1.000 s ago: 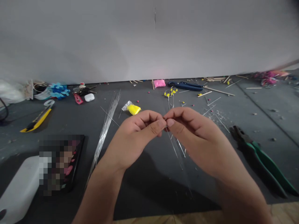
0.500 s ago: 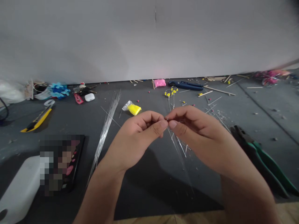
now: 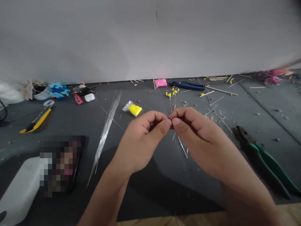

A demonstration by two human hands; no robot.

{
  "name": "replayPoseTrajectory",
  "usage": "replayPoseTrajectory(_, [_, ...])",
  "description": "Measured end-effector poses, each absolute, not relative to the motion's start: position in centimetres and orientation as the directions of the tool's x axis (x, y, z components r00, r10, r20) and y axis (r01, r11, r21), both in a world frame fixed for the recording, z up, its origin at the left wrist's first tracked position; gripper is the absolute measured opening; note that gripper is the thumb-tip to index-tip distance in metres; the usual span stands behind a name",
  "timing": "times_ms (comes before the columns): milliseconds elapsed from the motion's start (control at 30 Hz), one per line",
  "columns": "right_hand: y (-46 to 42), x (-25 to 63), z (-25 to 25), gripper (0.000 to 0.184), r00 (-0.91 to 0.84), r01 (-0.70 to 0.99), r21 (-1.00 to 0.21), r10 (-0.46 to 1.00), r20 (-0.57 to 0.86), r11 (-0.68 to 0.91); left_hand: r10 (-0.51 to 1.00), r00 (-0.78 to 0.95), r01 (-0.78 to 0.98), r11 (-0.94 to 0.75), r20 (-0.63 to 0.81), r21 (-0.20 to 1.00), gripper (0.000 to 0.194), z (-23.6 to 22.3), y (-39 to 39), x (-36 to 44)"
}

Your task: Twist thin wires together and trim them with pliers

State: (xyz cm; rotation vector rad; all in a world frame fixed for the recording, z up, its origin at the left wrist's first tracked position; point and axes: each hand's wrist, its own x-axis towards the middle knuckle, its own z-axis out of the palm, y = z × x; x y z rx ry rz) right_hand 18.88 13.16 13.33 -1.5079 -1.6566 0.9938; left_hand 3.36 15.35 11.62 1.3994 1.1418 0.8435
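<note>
Two bare hands meet above a dark grey worktop [image 3: 145, 188], the left hand [image 3: 141, 141] and the right hand [image 3: 199, 138] each pinching, thumb against forefinger, the top end of a thin silver wire [image 3: 182, 147] held between them. The fingers of both hands are closed tight at that point, fingertips nearly touching; the wire trails down and away beneath the right hand toward the worktop.

A loose bundle of straight wires [image 3: 105, 128] lies to the left, a yellow packet [image 3: 134, 109] just behind the hands. Green-handled pliers [image 3: 263, 157] rest at right, well apart from the blue-handled pliers [image 3: 188, 85] and a pink packet [image 3: 161, 83] by the white wall. A yellow utility knife [image 3: 36, 121] lies far left. No lettering on any item can be read.
</note>
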Motion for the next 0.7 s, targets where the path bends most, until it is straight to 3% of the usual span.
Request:
replayPoseTrajectory(300, [13.4, 18.9, 12.4, 0.021, -0.077, 0.506, -0.859, 0.996, 0.043, 0.076, 0.981, 0.191, 0.434, -0.052, -0.035, 0.900, 0.023, 12.0, 14.7, 4.1])
replayPoseTrajectory(700, [13.5, 18.9, 12.2, 0.021, -0.081, 0.519, -0.850, 0.995, 0.056, 0.091, 0.957, 0.198, 0.619, -0.290, 0.212, 0.730, 0.016, 11.8, 14.2, 4.8])
